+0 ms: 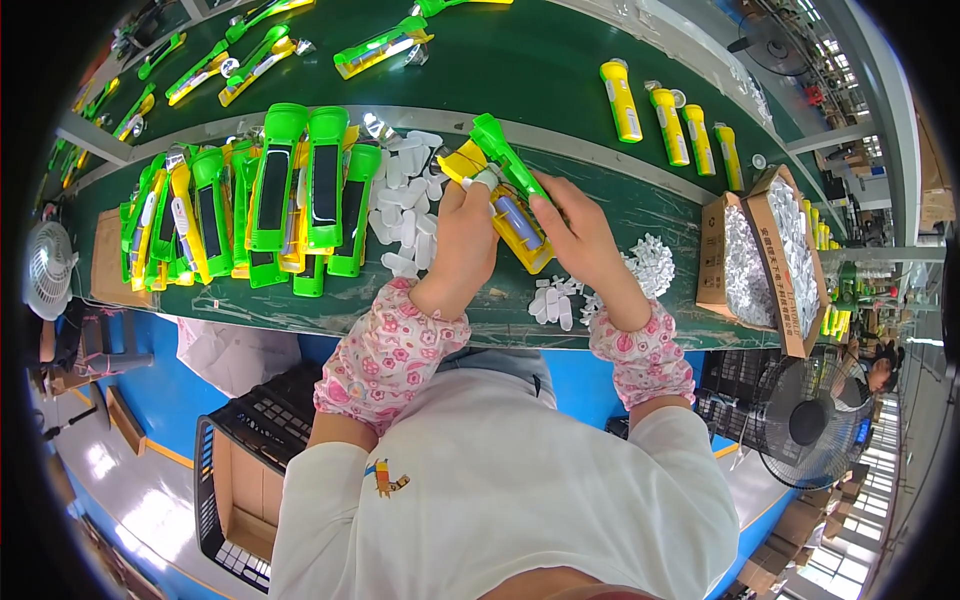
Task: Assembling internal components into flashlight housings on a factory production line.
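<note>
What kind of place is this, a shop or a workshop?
Most likely a factory assembly line. A long green conveyor belt carries yellow torches, half-built green and yellow torch shells are stacked at the bench, and both hands hold an open torch.

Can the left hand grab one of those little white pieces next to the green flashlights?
Probably not right now: the left hand is gripping the yellow and green flashlight. The white pieces lie close beside it, with nothing between.

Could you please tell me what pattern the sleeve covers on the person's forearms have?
The sleeve covers are white with pink flowers, clearest in the head view.
</note>
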Action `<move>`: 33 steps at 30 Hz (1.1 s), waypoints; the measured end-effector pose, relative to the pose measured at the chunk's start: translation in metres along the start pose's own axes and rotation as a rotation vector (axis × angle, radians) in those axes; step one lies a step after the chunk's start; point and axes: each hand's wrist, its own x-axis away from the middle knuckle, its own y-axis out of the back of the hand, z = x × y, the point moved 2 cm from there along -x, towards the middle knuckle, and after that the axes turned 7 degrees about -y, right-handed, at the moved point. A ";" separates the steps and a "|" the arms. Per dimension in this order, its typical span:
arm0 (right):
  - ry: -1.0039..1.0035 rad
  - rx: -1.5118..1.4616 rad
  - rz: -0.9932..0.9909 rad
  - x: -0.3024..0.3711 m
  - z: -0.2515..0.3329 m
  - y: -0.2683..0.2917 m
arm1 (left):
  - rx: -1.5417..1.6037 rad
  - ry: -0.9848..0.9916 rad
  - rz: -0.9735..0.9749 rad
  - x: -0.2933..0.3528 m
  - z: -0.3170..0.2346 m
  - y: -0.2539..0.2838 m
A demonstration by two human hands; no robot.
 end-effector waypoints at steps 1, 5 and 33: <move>-0.024 -0.023 0.005 0.001 0.000 -0.001 | 0.002 0.007 -0.018 0.000 0.000 0.001; -0.030 -0.064 -0.030 0.006 0.005 -0.008 | -0.014 -0.020 -0.039 -0.001 0.003 0.007; 0.060 0.452 0.085 0.023 0.016 -0.032 | -0.204 -0.035 0.131 0.001 -0.005 0.008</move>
